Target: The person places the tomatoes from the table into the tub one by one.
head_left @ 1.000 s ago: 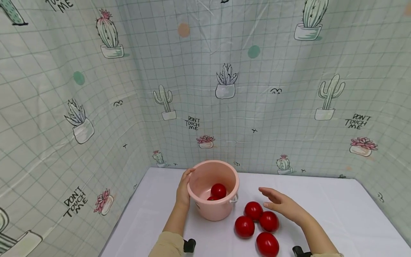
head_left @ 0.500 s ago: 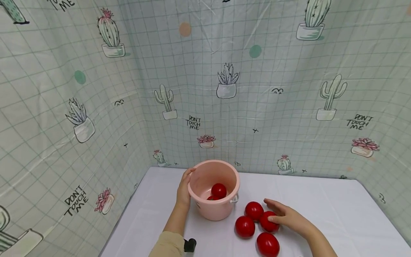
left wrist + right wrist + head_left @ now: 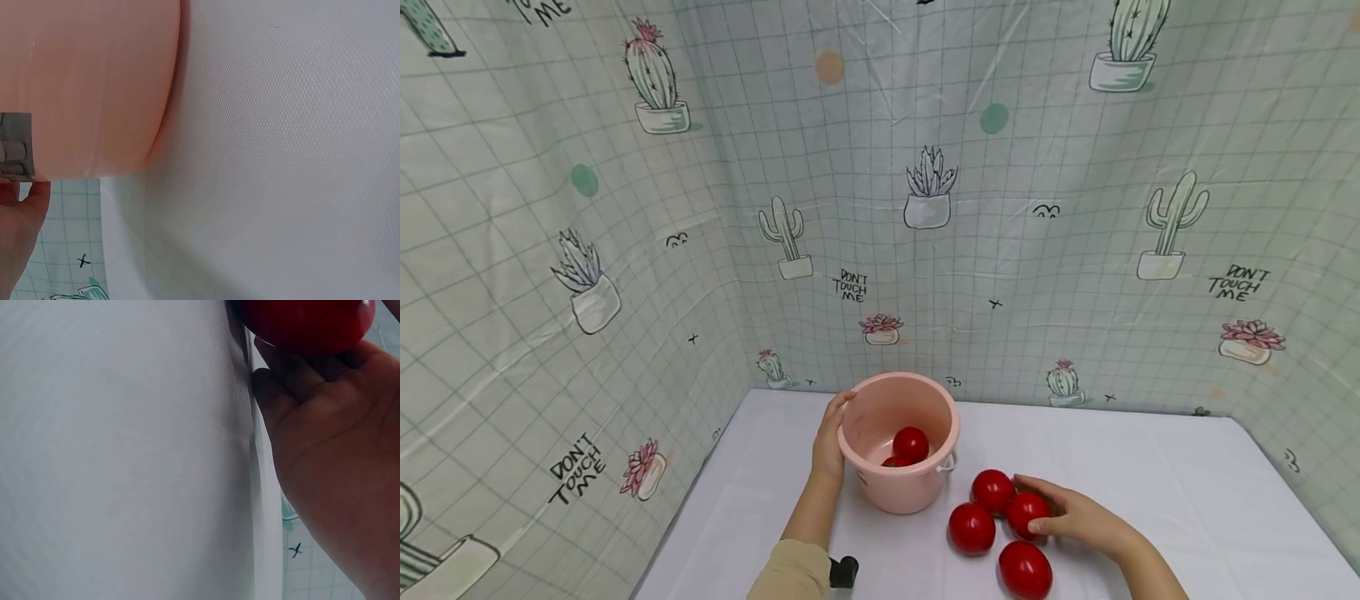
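A pink bucket (image 3: 898, 492) stands upright on the white table, two red tomatoes (image 3: 911, 445) visible inside it. My left hand (image 3: 829, 442) grips the bucket's left side, with fingertips over the rim; in the left wrist view the bucket wall (image 3: 94, 81) fills the upper left. To the right of the bucket several shiny red tomatoes lie close together. My right hand (image 3: 1082, 518) holds the rightmost tomato (image 3: 1026, 514), thumb in front and fingers behind it. The right wrist view has this tomato (image 3: 309, 322) against the curled fingers.
Close to the held tomato lie one tomato (image 3: 993, 492) behind, another (image 3: 972, 528) to the left and a third (image 3: 1026, 571) in front. A white handle joint (image 3: 948, 463) sits on the bucket's right side. A cactus-print curtain (image 3: 1000, 333) borders the table behind and at the sides.
My right hand has come down from above the tomatoes and closed around the rightmost one. The left hand and the bucket have stayed in place.
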### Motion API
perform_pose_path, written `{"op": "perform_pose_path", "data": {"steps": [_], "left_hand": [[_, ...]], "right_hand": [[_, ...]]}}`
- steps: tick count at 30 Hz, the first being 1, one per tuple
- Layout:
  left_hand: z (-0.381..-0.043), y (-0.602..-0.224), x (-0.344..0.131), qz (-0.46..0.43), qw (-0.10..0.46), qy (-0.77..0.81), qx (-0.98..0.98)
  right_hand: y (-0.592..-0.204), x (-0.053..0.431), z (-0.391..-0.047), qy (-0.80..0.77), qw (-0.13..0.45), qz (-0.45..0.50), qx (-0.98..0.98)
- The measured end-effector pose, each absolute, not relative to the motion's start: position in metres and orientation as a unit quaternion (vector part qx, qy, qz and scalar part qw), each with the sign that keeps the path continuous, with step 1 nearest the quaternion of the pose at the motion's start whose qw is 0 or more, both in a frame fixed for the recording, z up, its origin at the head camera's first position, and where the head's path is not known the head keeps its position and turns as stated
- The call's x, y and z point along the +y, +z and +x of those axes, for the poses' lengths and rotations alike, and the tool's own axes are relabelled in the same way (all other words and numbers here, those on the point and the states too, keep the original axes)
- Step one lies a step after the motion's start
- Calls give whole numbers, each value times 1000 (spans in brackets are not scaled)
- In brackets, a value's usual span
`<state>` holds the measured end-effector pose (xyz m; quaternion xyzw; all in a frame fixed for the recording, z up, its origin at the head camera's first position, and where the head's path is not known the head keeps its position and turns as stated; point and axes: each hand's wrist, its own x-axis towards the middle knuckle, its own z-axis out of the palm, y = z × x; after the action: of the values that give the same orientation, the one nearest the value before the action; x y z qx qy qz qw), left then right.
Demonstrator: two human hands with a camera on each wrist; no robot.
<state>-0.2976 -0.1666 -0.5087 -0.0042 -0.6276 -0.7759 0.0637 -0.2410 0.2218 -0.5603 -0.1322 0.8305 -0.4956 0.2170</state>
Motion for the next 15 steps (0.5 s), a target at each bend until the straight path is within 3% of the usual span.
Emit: {"op": "perform_pose_path", "data": {"steps": [15], "left_hand": [[-298,-510,-167,12,57,-764,-643]], "right_hand": [[-560,225,-240,-487,200,-153,836]]}}
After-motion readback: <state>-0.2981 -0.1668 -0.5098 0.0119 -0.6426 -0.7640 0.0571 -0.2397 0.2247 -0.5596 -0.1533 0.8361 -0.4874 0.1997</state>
